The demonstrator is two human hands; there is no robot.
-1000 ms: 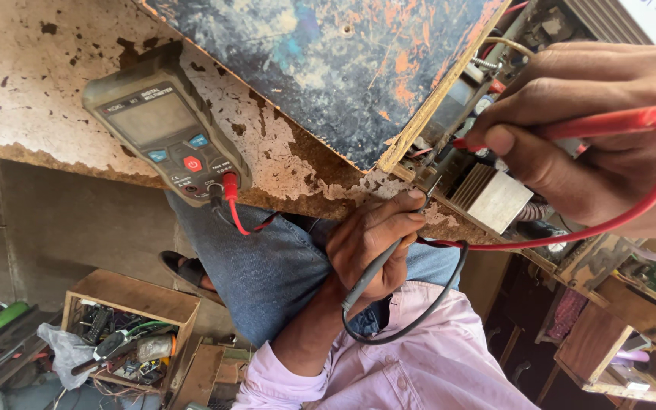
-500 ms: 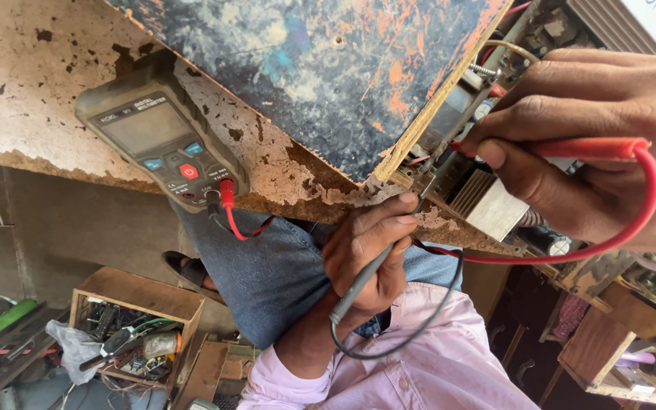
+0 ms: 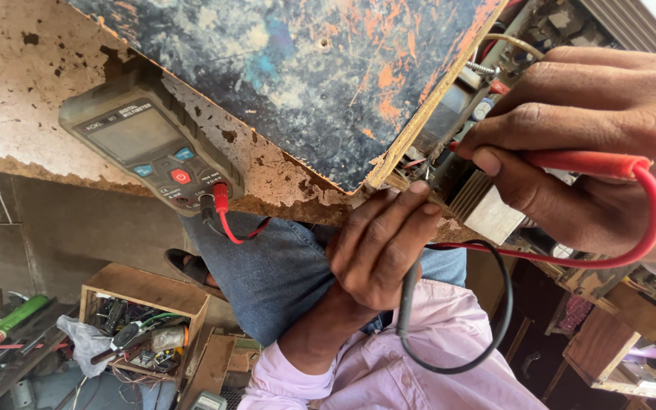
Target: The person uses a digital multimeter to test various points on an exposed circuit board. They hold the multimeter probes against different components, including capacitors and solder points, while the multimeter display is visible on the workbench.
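Holding red probe (image 3: 586, 163), wooden box (image 3: 142, 304) of tools

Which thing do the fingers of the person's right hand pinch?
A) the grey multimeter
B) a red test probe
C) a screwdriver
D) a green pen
B: the right hand pinches the red test probe with its tip at the circuit board, while the grey multimeter lies apart on the worn table, and the left hand holds a black probe.

We've got the multimeter (image 3: 153, 148) on the counter (image 3: 17, 99), left of the board (image 3: 320, 76); circuit board (image 3: 457, 163) right.
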